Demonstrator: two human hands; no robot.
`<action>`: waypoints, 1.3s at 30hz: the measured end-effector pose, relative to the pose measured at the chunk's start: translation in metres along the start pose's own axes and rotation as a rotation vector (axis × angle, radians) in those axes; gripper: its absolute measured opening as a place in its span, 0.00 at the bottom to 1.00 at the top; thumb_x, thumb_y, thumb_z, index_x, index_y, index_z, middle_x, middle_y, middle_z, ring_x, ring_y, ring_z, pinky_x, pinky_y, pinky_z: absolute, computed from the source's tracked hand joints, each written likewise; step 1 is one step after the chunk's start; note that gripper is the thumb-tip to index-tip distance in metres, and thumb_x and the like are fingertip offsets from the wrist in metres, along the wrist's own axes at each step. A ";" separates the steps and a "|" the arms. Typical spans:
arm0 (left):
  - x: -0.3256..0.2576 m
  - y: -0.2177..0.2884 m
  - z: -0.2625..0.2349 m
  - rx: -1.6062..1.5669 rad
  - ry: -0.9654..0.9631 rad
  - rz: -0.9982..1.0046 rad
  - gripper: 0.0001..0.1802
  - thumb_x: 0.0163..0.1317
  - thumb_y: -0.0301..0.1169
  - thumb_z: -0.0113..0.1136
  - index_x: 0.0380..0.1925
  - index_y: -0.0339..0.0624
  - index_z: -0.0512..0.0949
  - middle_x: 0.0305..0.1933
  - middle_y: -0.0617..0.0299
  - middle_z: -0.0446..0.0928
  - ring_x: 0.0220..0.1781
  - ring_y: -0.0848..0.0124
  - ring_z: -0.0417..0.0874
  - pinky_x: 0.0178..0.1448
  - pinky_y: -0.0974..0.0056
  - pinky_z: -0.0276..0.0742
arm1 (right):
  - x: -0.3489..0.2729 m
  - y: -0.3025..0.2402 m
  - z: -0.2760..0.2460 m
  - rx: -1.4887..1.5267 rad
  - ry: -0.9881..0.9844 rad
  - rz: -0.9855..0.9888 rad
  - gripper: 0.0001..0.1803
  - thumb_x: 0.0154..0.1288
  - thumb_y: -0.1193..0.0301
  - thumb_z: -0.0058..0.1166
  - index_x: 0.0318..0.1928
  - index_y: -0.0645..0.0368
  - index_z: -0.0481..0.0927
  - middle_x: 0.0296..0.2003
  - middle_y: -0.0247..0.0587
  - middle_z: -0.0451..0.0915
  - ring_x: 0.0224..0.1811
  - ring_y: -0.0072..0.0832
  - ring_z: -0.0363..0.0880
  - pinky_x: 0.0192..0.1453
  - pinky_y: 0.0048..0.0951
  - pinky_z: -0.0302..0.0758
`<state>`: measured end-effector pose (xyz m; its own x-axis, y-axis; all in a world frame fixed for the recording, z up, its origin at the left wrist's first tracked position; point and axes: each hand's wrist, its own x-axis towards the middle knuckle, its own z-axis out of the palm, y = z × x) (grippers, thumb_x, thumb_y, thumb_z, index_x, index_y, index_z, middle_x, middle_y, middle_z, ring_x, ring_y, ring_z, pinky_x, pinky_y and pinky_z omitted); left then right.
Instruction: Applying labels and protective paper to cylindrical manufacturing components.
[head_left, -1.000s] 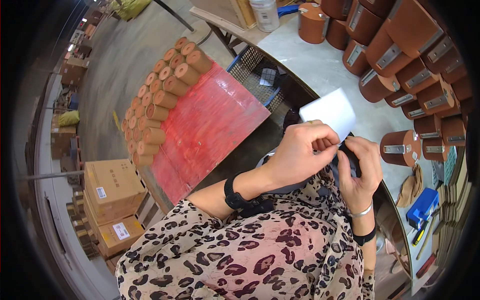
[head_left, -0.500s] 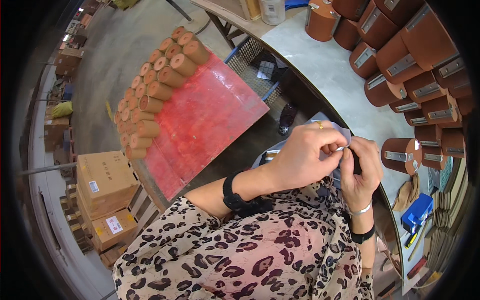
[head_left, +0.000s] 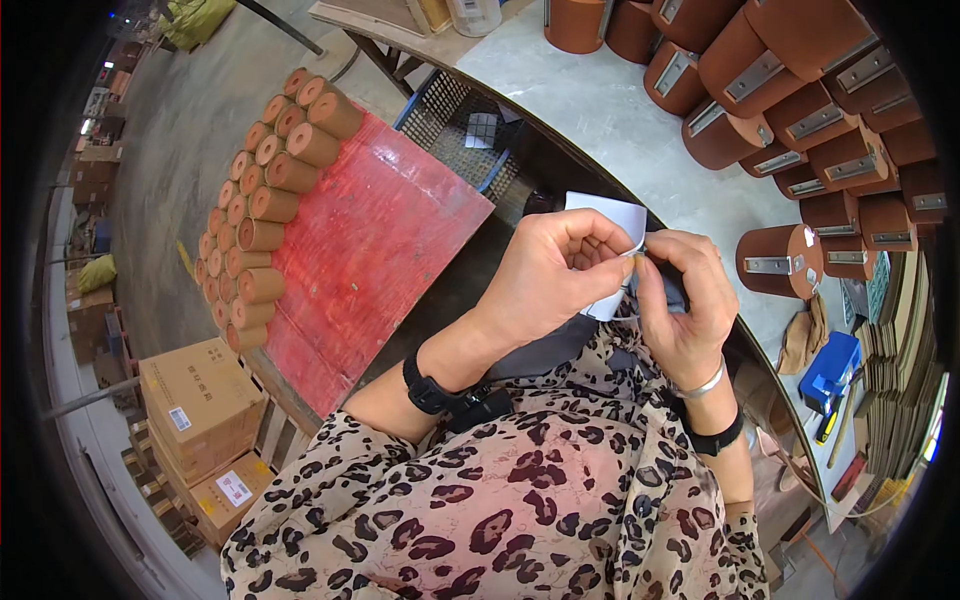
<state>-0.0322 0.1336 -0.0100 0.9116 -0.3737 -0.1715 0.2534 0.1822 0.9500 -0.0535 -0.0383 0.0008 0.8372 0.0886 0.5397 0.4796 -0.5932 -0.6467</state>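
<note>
In front of my body, both hands work close together on a small white sheet (head_left: 612, 210), which looks like paper or backing paper. My left hand (head_left: 555, 265) is closed, its thumb and forefinger pinching near the sheet's right edge. My right hand (head_left: 690, 300) meets it there, thumb and forefinger pinched on a thin white edge or strip. Whether that strip is part of the sheet I cannot make out. Fingers cover the sheet's middle. Grey cloth (head_left: 550, 347) lies below the hands, over my lap.
On the grey table, brown cylinders (head_left: 780, 260) with metal strips are stacked at right. Nearby are a blue box (head_left: 828, 372) and a brown glove (head_left: 803, 335). Tan rolls (head_left: 262, 235) stand on a red board (head_left: 385, 225) at left. A blue basket (head_left: 440, 105) sits beyond; cartons (head_left: 205, 405) stand lower left.
The white sheet now shows much more of its face, sticking up behind my left hand. Both hands stay pinched together. The whole view has shifted, with the surroundings now farther left.
</note>
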 end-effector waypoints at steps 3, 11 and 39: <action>-0.001 0.000 0.000 0.077 0.005 0.052 0.06 0.62 0.19 0.66 0.39 0.33 0.82 0.35 0.68 0.81 0.34 0.84 0.79 0.37 0.76 0.75 | 0.003 0.002 -0.001 -0.028 -0.012 -0.073 0.11 0.53 0.85 0.63 0.37 0.63 0.81 0.35 0.43 0.83 0.36 0.38 0.82 0.43 0.33 0.74; 0.002 0.002 -0.005 0.330 -0.008 0.265 0.06 0.59 0.17 0.66 0.37 0.31 0.83 0.35 0.65 0.78 0.35 0.81 0.78 0.38 0.74 0.74 | 0.007 0.003 -0.005 -0.024 -0.133 -0.057 0.09 0.54 0.84 0.62 0.37 0.63 0.82 0.35 0.43 0.83 0.36 0.39 0.82 0.42 0.34 0.75; 0.010 -0.023 -0.037 0.161 0.006 0.218 0.05 0.56 0.24 0.66 0.31 0.33 0.81 0.29 0.63 0.78 0.28 0.79 0.76 0.32 0.70 0.72 | 0.016 0.015 0.022 0.353 -0.423 0.310 0.04 0.69 0.79 0.54 0.39 0.70 0.77 0.36 0.41 0.78 0.38 0.26 0.73 0.44 0.23 0.70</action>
<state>-0.0171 0.1589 -0.0432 0.9409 -0.3362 0.0409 -0.0036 0.1107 0.9938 -0.0275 -0.0283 -0.0120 0.9481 0.3065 0.0849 0.1949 -0.3491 -0.9166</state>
